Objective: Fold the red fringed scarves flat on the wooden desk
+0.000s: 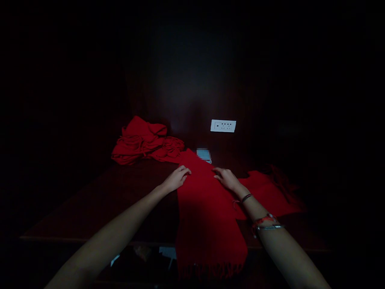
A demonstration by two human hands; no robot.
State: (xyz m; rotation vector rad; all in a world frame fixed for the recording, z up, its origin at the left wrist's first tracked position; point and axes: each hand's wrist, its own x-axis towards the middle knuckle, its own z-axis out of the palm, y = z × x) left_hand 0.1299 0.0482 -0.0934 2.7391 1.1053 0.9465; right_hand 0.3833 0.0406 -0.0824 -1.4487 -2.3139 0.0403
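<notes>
The fringed end of a long red woven scarf [207, 208] hangs over the near edge of a dark wooden table [120, 200], the rest lying flat up its middle. The left hand [177, 178] and right hand [227, 178] rest open, palms down, on its side edges, clasping nothing. A crumpled heap of red cloth [144, 142] lies beyond the left hand.

Very dim frame, edges lost to black, faint light only on the central desk [99, 204], colours muddy.
</notes>
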